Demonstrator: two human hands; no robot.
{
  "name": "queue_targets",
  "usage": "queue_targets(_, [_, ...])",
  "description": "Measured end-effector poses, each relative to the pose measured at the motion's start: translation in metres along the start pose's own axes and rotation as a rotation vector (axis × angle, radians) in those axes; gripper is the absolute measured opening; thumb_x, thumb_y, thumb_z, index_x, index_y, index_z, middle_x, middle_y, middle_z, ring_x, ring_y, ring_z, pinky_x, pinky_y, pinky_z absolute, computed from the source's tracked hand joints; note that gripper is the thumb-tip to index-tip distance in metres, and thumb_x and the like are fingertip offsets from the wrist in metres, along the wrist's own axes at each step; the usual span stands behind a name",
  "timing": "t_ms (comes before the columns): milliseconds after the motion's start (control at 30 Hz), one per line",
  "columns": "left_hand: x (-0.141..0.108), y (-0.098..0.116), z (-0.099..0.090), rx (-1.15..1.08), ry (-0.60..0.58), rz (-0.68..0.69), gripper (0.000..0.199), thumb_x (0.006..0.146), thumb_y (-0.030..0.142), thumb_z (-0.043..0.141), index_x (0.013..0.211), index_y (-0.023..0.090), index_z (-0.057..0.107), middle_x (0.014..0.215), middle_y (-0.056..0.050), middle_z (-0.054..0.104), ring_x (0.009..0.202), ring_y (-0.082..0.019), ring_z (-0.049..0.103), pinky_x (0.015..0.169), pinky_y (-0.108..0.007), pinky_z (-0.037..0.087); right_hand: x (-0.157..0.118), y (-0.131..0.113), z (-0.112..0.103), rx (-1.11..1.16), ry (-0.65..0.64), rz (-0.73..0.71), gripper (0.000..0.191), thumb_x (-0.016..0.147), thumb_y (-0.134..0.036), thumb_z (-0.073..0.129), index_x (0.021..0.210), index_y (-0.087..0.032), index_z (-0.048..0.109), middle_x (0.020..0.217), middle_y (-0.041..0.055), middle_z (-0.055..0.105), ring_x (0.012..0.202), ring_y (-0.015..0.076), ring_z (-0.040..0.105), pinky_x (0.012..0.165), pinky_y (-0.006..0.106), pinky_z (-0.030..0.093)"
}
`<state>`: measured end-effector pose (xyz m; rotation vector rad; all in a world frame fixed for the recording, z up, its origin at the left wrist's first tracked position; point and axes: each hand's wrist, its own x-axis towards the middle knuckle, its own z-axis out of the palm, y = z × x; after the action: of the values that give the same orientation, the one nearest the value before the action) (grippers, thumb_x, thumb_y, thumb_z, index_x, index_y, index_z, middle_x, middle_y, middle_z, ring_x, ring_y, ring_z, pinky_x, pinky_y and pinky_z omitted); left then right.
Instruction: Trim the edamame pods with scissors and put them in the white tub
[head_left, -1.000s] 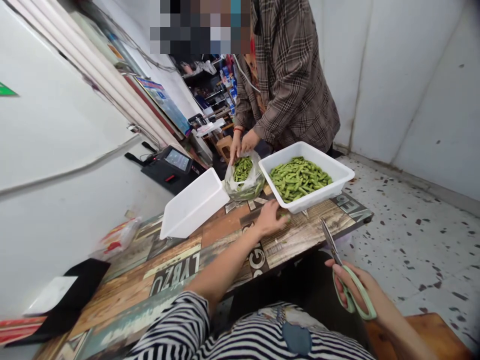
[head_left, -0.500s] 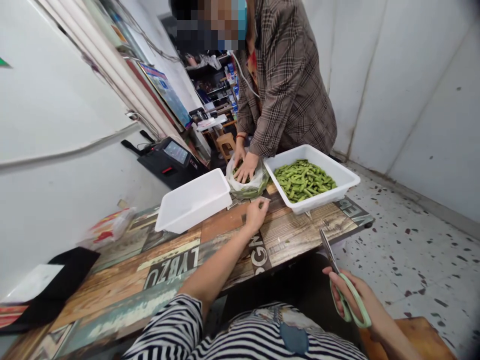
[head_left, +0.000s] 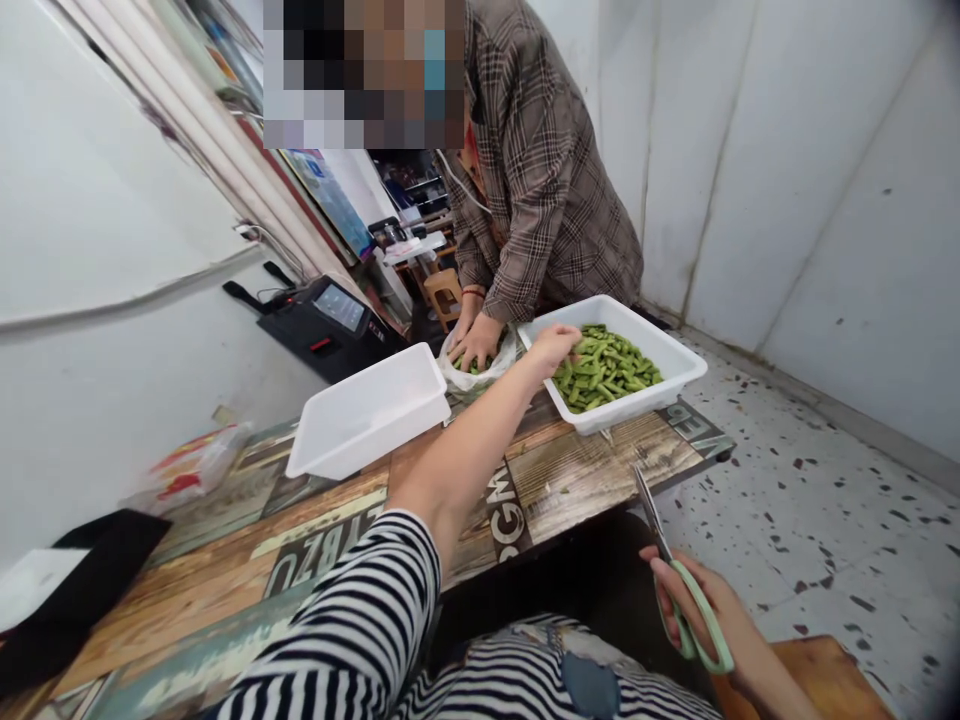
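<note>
My left hand (head_left: 556,348) reaches over the near left part of a white tub (head_left: 679,368) that holds green edamame pods (head_left: 611,368). Its fingers are curled closed at the edge of the pods; what they hold, if anything, is hidden. Low on the right, my right hand (head_left: 716,605) grips scissors (head_left: 701,610) with pale green handles. Their blades point up and away, past the table edge. Across the table a co-worker in a plaid jacket presses both hands (head_left: 476,340) into a clear plastic bag (head_left: 504,358) of green pods.
A second white tub (head_left: 367,410) stands left of the bag on the wood-patterned table (head_left: 570,480). Behind it is a black machine with a screen (head_left: 337,305). A red and white plastic package (head_left: 191,465) lies at the left by the wall. A wooden stool (head_left: 832,675) is at lower right.
My left hand has moved right and away from me, from the table by the bag to over the tub of pods. The right hand still holds the scissors. The view has shifted slightly.
</note>
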<state>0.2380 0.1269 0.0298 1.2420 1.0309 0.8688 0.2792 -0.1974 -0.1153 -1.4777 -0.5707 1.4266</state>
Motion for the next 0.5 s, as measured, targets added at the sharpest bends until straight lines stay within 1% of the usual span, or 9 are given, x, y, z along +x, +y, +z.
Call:
queue_targets(67, [0.000, -0.007, -0.005, 0.072, -0.054, 0.005, 0.008, 0.068, 0.008, 0.068, 0.070, 0.014, 0.063, 0.057, 0.001, 0.056, 0.060, -0.010, 0.053, 0.066, -0.023, 0.046, 0.001, 0.004, -0.005, 0.004, 0.002, 0.006, 0.057, 0.073, -0.060, 0.062, 0.112, -0.018, 0.053, 0.053, -0.0075, 0.046, 0.039, 0.0101, 0.046, 0.038, 0.022, 0.035])
queue_targets(100, [-0.003, -0.011, -0.010, 0.132, -0.066, 0.050, 0.010, 0.067, 0.005, 0.066, 0.070, 0.014, 0.064, 0.062, -0.001, 0.060, 0.067, -0.012, 0.056, 0.074, -0.025, 0.047, 0.001, 0.005, -0.006, 0.007, 0.000, 0.004, 0.056, 0.074, -0.060, 0.061, 0.112, -0.019, 0.053, 0.053, -0.0072, 0.046, 0.040, 0.0102, 0.046, 0.038, 0.022, 0.035])
queue_targets(133, [-0.007, -0.014, -0.016, 0.205, -0.071, 0.123, 0.012, 0.068, 0.004, 0.064, 0.072, 0.015, 0.066, 0.069, -0.002, 0.064, 0.074, -0.013, 0.058, 0.081, -0.026, 0.047, 0.002, 0.005, -0.007, 0.009, -0.005, 0.000, 0.056, 0.075, -0.060, 0.061, 0.112, -0.019, 0.053, 0.054, -0.0070, 0.047, 0.040, 0.0102, 0.047, 0.039, 0.022, 0.035])
queue_targets(200, [-0.019, -0.023, -0.031, 0.386, -0.055, 0.314, 0.016, 0.073, 0.006, 0.058, 0.080, 0.016, 0.069, 0.086, -0.004, 0.069, 0.088, -0.016, 0.061, 0.092, -0.028, 0.044, 0.002, 0.003, -0.007, 0.005, -0.012, -0.004, 0.056, 0.076, -0.059, 0.060, 0.112, -0.019, 0.052, 0.055, -0.0069, 0.047, 0.041, 0.0101, 0.046, 0.039, 0.023, 0.036])
queue_targets(267, [-0.038, -0.035, -0.052, 0.535, 0.018, 0.477, 0.021, 0.078, 0.011, 0.053, 0.091, 0.016, 0.069, 0.100, -0.007, 0.069, 0.097, -0.018, 0.061, 0.096, -0.031, 0.043, 0.002, 0.000, -0.004, -0.033, -0.014, -0.009, 0.057, 0.075, -0.060, 0.060, 0.113, -0.018, 0.051, 0.055, -0.0072, 0.047, 0.041, 0.0101, 0.047, 0.039, 0.022, 0.036])
queue_targets(333, [-0.060, -0.052, -0.081, 0.587, 0.142, 0.568, 0.026, 0.081, 0.014, 0.050, 0.100, 0.016, 0.067, 0.108, -0.009, 0.067, 0.102, -0.019, 0.059, 0.095, -0.032, 0.044, 0.002, -0.002, 0.000, -0.105, -0.019, -0.029, 0.058, 0.075, -0.060, 0.060, 0.114, -0.017, 0.050, 0.054, -0.0076, 0.047, 0.042, 0.0103, 0.047, 0.040, 0.022, 0.036])
queue_targets(367, [-0.071, -0.062, -0.097, 0.610, 0.186, 0.595, 0.028, 0.081, 0.015, 0.050, 0.103, 0.016, 0.066, 0.110, -0.009, 0.066, 0.104, -0.019, 0.059, 0.095, -0.033, 0.044, 0.002, -0.003, 0.002, -0.144, -0.026, -0.047, 0.058, 0.076, -0.059, 0.059, 0.115, -0.017, 0.050, 0.053, -0.0077, 0.046, 0.042, 0.0106, 0.048, 0.040, 0.022, 0.037])
queue_targets(400, [-0.082, -0.074, -0.115, 0.624, 0.226, 0.596, 0.028, 0.080, 0.015, 0.050, 0.103, 0.017, 0.065, 0.110, -0.009, 0.066, 0.105, -0.019, 0.058, 0.096, -0.033, 0.044, 0.002, -0.003, 0.004, -0.178, -0.035, -0.066, 0.058, 0.077, -0.059, 0.058, 0.115, -0.016, 0.049, 0.053, -0.0078, 0.046, 0.042, 0.0109, 0.048, 0.041, 0.022, 0.037])
queue_targets(500, [-0.111, -0.108, -0.172, 0.630, 0.343, 0.508, 0.027, 0.077, 0.016, 0.052, 0.101, 0.019, 0.066, 0.109, -0.008, 0.066, 0.103, -0.020, 0.059, 0.093, -0.033, 0.046, 0.005, -0.001, 0.010, -0.240, -0.067, -0.090, 0.058, 0.080, -0.059, 0.055, 0.117, -0.016, 0.049, 0.052, -0.0080, 0.046, 0.043, 0.0110, 0.048, 0.041, 0.022, 0.037])
